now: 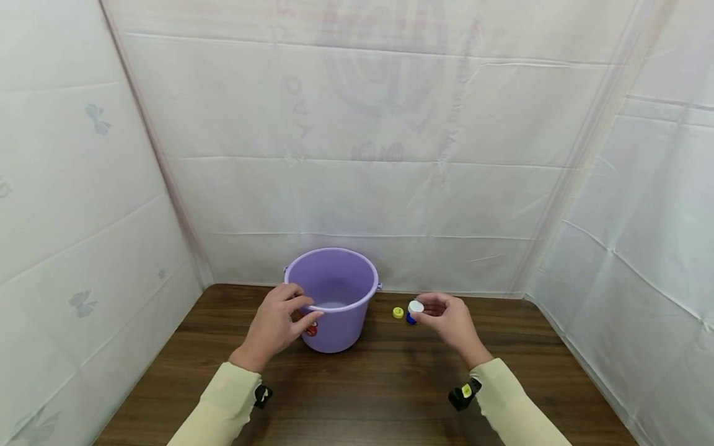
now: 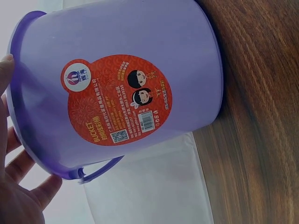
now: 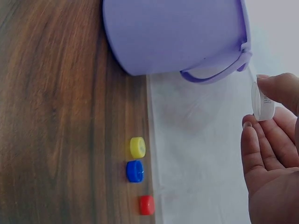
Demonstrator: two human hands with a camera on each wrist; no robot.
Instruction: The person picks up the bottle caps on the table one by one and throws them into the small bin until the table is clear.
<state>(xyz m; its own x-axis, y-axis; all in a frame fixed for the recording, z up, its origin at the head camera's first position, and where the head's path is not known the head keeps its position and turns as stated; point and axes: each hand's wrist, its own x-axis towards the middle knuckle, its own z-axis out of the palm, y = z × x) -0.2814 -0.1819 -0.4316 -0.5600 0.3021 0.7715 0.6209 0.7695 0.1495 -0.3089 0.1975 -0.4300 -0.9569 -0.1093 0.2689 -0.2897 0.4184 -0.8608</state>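
Note:
A purple bucket (image 1: 340, 331) with a red sticker (image 2: 119, 100) stands upright at the back of the table. My left hand (image 1: 277, 319) grips its rim at the near left, with thumb and fingers around the edge. To the right of the bucket and above the table, my right hand (image 1: 450, 322) pinches a white bottle cap (image 3: 264, 103) between thumb and fingers. Below that hand a blue cap (image 3: 135, 171) lies on the table, between a yellow cap (image 3: 138, 147) and a red cap (image 3: 146, 205). In the head view the red cap is hidden.
The dark wooden table (image 1: 357, 396) ends at a white sheet (image 1: 346, 198) hung behind it. More sheeting hangs at the left and right sides. The bucket's handle (image 3: 217, 74) hangs down at the rear.

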